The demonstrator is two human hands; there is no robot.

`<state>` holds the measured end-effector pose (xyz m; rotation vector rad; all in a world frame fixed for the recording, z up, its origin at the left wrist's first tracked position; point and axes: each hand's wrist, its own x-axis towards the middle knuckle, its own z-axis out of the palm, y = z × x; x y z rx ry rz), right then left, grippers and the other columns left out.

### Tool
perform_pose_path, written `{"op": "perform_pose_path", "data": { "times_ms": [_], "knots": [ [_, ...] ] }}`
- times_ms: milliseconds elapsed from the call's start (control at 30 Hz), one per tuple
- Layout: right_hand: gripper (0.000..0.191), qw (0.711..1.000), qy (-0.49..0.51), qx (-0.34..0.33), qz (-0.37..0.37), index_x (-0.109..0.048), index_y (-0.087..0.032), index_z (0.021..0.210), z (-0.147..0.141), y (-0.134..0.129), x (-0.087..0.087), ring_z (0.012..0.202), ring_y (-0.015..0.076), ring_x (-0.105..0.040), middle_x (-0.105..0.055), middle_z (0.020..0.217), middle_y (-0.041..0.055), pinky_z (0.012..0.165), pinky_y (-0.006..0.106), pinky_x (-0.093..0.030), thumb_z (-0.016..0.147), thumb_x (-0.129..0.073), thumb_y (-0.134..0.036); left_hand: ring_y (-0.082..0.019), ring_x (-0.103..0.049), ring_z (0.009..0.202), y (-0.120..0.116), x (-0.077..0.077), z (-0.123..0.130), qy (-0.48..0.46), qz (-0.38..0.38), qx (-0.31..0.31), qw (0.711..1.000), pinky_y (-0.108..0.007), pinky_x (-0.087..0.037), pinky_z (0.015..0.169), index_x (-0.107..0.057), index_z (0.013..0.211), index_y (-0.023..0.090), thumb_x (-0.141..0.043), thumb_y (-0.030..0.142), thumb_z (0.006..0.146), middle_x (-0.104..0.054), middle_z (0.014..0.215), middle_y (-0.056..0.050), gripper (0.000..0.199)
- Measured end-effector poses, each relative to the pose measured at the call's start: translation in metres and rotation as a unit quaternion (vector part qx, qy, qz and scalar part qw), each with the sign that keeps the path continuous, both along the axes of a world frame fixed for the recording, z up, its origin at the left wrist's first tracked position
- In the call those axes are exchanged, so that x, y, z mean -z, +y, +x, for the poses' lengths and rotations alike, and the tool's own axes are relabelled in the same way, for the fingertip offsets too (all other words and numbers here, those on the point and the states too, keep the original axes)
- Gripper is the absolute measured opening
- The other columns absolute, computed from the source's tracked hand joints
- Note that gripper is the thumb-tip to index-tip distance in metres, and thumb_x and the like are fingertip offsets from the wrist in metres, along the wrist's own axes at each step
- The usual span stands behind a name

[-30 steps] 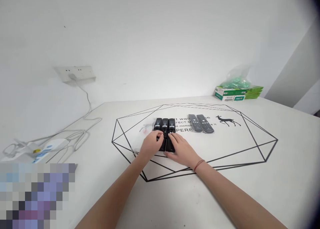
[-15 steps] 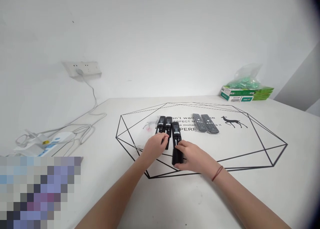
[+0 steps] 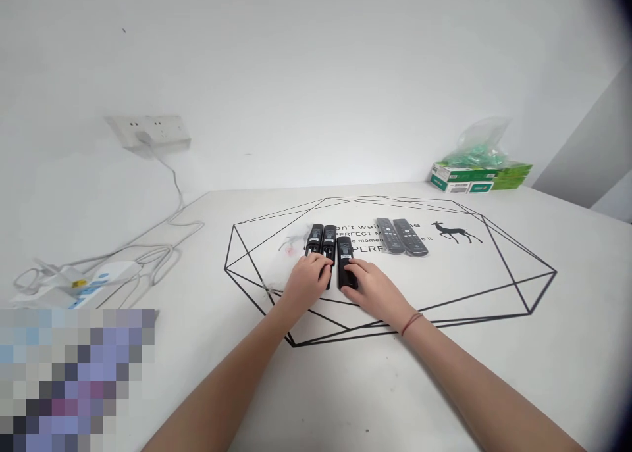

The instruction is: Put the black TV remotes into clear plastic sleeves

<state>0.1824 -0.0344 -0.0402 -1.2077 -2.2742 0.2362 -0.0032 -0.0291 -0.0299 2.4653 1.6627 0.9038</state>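
Two black remote controls lie back up side by side, the left one (image 3: 316, 233) and the middle one (image 3: 328, 235), their battery bays partly in sight. My left hand (image 3: 309, 281) covers their lower parts with bent fingers, so its exact grip is hidden. A third remote control (image 3: 345, 249) lies back up just to their right, its battery cover in place over the bay. Thumb and fingers of my right hand (image 3: 372, 291) close on its lower end. Farther right, two bagged remote controls (image 3: 411, 236) lie with their buttons up.
Clear plastic wrap (image 3: 289, 248) lies left of the remotes. Green and white boxes (image 3: 464, 179) with a plastic bag (image 3: 478, 149) on top stand at the back right. A power strip (image 3: 103, 281) and loose cables lie at the left, below a wall socket (image 3: 165, 131).
My right hand has pushed the third remote's battery cover up toward its body, and the open bay is now covered. My left hand stays on the other remotes. The view has shifted slightly.
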Motion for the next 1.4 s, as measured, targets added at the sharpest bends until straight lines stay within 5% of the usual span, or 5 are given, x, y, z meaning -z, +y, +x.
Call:
{"op": "perform_pose_path", "data": {
  "times_ms": [733, 833, 1067, 1233, 1400],
  "knots": [
    [0.019, 0.983, 0.128, 0.107, -0.081, -0.061, -0.017, 0.079, -0.016, 0.007, 0.007, 0.084, 0.021, -0.058, -0.066, 0.079, 0.0068, 0.098, 0.043, -0.033, 0.078, -0.054, -0.035, -0.024, -0.049, 0.093, -0.016, 0.008, 0.021, 0.093, -0.03, -0.052, 0.994, -0.036, -0.041, 0.07, -0.068, 0.096, 0.022, -0.038, 0.029, 0.088, -0.058, 0.111, -0.008, 0.032],
    [0.03, 0.931, 0.271, 0.132, -0.204, -0.056, -0.018, 0.099, -0.016, 0.003, -0.001, 0.077, 0.0206, -0.061, -0.068, 0.079, 0.0049, 0.079, 0.038, -0.046, 0.072, -0.059, -0.031, -0.025, -0.049, 0.096, -0.016, 0.007, 0.023, 0.06, -0.032, -0.047, 0.997, -0.038, -0.042, 0.074, -0.068, 0.098, 0.024, -0.039, 0.03, 0.087, -0.06, 0.111, -0.007, 0.031],
    [0.038, 0.7, 0.576, 0.066, -0.416, -0.057, -0.016, 0.1, -0.011, -0.004, -0.016, 0.079, 0.0159, -0.064, -0.068, 0.095, 0.0068, 0.073, 0.029, -0.05, 0.064, -0.069, -0.02, -0.024, -0.054, 0.11, -0.006, -0.003, 0.022, -0.273, -0.163, -0.01, 0.948, -0.04, -0.041, 0.095, -0.052, 0.122, 0.015, -0.05, 0.036, 0.084, -0.059, 0.12, -0.013, 0.044],
    [0.045, 0.698, 0.566, -0.075, -0.433, -0.059, -0.019, 0.104, -0.012, -0.006, -0.007, 0.091, 0.0163, -0.063, -0.067, 0.102, 0.0046, 0.084, 0.031, -0.048, 0.061, -0.073, -0.021, -0.021, -0.054, 0.114, -0.007, -0.01, 0.022, -0.477, -0.247, 0.12, 0.835, -0.037, -0.041, 0.099, -0.043, 0.127, 0.017, -0.058, 0.029, 0.079, -0.057, 0.125, -0.011, 0.052],
    [0.047, 0.727, 0.554, -0.082, -0.398, -0.058, -0.019, 0.105, -0.013, -0.007, -0.008, 0.086, 0.0162, -0.063, -0.069, 0.095, 0.0043, 0.085, 0.033, -0.046, 0.062, -0.075, -0.027, -0.022, -0.053, 0.116, -0.009, -0.012, 0.024, -0.496, -0.224, 0.126, 0.829, -0.039, -0.039, 0.102, -0.043, 0.126, 0.015, -0.06, 0.03, 0.077, -0.054, 0.129, -0.013, 0.054]
  ]
}}
